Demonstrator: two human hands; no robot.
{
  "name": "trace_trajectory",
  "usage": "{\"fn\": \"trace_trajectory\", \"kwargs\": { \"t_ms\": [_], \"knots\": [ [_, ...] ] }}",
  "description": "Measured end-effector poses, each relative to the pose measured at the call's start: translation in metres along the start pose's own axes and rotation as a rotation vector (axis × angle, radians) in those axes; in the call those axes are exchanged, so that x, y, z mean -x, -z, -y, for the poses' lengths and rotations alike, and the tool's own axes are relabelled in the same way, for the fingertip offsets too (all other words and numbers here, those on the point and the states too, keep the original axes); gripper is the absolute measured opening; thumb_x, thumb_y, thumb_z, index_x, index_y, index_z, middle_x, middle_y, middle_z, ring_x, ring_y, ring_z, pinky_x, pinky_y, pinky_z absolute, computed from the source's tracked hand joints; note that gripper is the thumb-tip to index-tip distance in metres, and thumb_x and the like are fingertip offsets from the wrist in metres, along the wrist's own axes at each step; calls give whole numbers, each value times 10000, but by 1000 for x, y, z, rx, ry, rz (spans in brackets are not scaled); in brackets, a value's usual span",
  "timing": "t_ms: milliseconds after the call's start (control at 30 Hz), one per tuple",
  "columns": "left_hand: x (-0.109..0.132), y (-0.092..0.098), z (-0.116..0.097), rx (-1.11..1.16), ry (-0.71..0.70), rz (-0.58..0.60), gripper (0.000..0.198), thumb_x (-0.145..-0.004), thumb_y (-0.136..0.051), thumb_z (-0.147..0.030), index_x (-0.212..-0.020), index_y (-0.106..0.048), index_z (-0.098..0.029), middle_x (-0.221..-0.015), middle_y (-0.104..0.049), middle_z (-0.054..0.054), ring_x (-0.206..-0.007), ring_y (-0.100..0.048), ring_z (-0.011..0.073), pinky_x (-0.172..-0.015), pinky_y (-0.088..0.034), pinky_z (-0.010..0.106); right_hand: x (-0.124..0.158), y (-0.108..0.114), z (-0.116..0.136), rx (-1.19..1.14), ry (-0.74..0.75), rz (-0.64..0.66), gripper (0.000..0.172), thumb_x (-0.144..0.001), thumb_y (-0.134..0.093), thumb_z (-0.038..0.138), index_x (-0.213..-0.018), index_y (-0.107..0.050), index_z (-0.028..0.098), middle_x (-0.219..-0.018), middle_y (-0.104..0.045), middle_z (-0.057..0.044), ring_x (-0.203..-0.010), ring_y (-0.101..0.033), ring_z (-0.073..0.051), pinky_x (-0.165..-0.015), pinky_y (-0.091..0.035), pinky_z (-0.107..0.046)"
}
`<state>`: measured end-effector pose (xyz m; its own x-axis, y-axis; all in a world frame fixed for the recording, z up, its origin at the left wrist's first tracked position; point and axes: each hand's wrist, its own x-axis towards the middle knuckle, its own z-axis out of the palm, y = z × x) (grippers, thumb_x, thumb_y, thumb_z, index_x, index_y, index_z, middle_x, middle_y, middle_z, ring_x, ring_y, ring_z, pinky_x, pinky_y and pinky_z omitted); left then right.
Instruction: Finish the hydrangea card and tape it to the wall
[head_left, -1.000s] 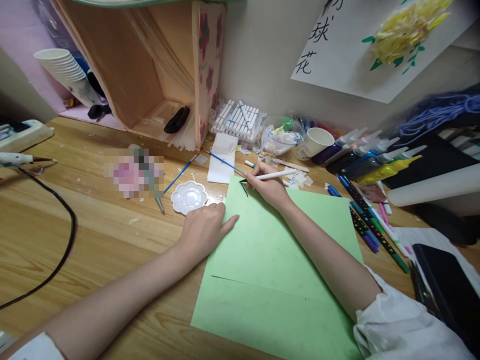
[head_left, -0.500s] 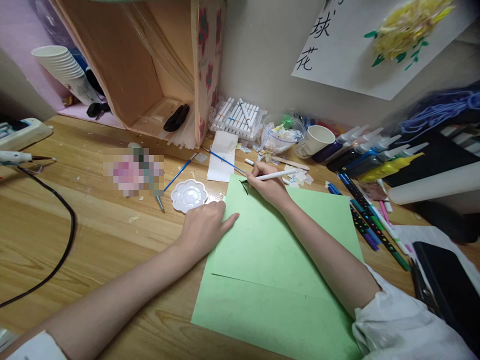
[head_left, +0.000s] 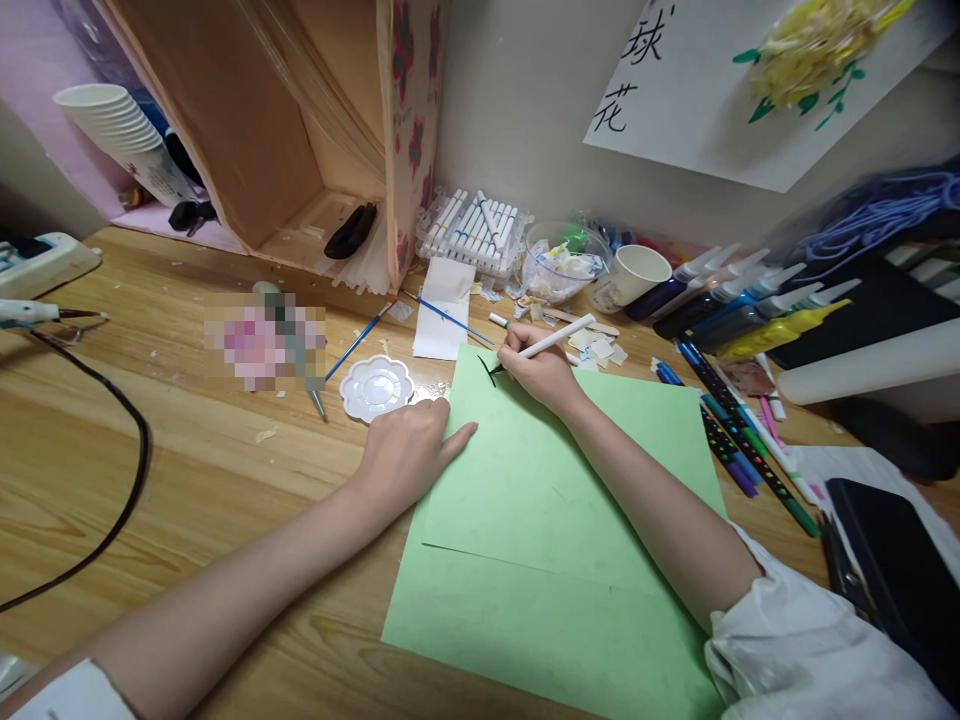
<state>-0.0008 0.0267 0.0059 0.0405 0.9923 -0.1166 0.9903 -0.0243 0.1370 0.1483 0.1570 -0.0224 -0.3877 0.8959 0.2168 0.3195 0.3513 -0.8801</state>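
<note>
Two overlapping sheets of green paper (head_left: 540, 480) lie on the wooden table, with short black strokes near the top left corner of the upper one. My right hand (head_left: 541, 368) is closed round a white pen (head_left: 559, 336), its dark tip down at the strokes. At the left edge of the green paper rests my left hand (head_left: 409, 445), thumb stretched onto the sheet and the other fingers curled under, their tips hidden. Just beyond that hand sits a white flower-shaped palette (head_left: 376, 388).
Behind the paper are a box of white markers (head_left: 472, 232), a bowl of scraps (head_left: 564, 262) and a paper cup (head_left: 634, 278). Pens (head_left: 742, 440), paint bottles (head_left: 750, 305) and a black case (head_left: 892, 560) lie right. A cable (head_left: 146, 440) curves at left.
The white pen has tilted more upright in my right hand, and its tip has moved slightly right and down. The black strokes look a little different. My left hand stays in place.
</note>
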Motion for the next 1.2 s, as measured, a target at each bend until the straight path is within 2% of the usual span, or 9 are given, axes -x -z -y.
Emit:
{"fn": "trace_trajectory", "kwargs": {
  "t_ms": [467, 1200],
  "knots": [
    [0, -1, 1, 5, -2, -14, 380, -894, -410, -496, -795, -570, -166, -737, -657, 55, -687, -629, 232, -505, -263, 277, 3, 3, 0, -40, 1, 82, 256, -626, -466, 153, -489, -260, 215, -481, -245, 71, -489, -263, -90, -489, -199, -260],
    [1, 2, 1, 15, -9, -3, 373, -908, -385, -473, -809, -568, -164, -779, -668, 74, -731, -640, 232, -547, -327, 280, 2, 2, 1, -23, -16, 83, 234, -626, -457, 173, -494, -269, 214, -487, -250, 70, -504, -276, -96, -498, -213, -253]
  ]
}}
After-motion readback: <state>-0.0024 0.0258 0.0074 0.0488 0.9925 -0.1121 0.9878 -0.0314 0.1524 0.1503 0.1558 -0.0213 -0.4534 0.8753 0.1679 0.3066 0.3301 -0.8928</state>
